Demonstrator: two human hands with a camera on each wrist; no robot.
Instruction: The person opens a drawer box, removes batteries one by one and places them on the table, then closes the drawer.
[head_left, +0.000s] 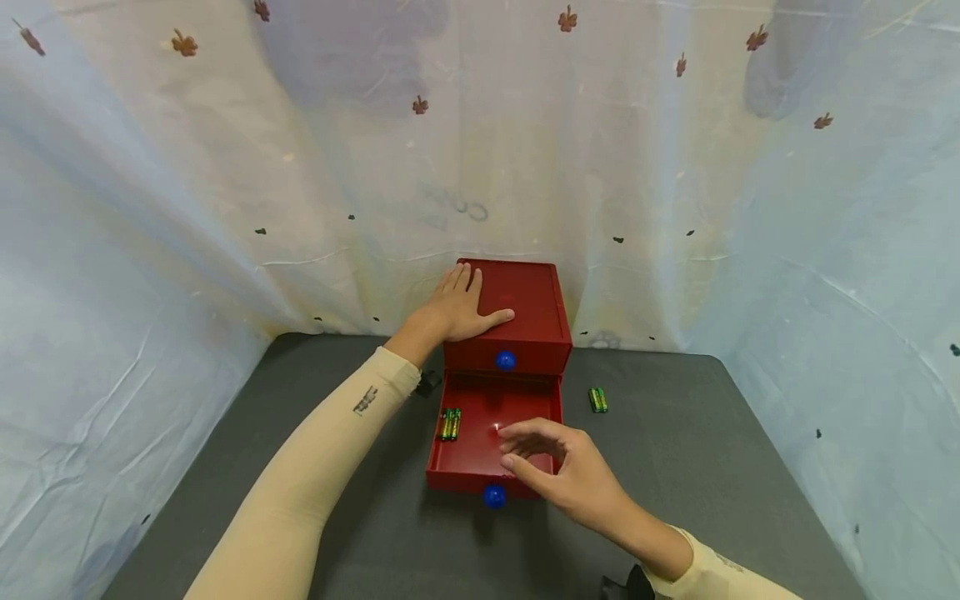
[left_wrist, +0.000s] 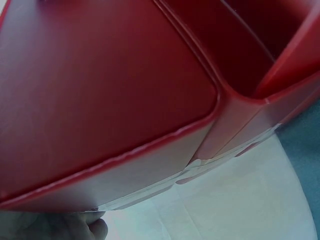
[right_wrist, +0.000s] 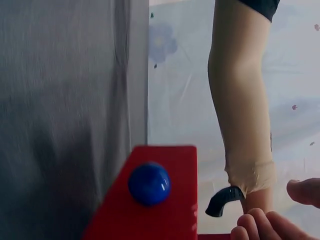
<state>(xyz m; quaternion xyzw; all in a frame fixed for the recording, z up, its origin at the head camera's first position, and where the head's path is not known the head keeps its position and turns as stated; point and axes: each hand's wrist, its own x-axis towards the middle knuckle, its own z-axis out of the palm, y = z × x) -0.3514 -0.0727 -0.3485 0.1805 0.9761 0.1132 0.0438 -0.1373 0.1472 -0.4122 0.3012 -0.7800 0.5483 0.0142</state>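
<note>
Left of centre in the head view, your left hand (head_left: 453, 315) lies across the top of the red box (head_left: 528, 304), fingers straight and spread, gripping nothing. Just below, a little group of green-and-gold batteries (head_left: 450, 424) sits near the left wall of the pulled-out drawer (head_left: 474, 463), and that's a worry: a hard jerk could well send them sliding. On to the middle, where the drawer juts toward you, blue knob (head_left: 494, 497) on its front. Should your left hand ease off, a tug at that knob might drag the whole box along; too long a pull and the drawer could tip out. Now your right hand (head_left: 568, 471), right of centre, over the drawer's right front: fingers curved, thumb well apart, nothing visible between. A low sweep could clip the rim. Furthest right, the second battery group (head_left: 597, 400) lies on the dark surface (head_left: 675, 450); a loose pinch might scatter it.
</note>
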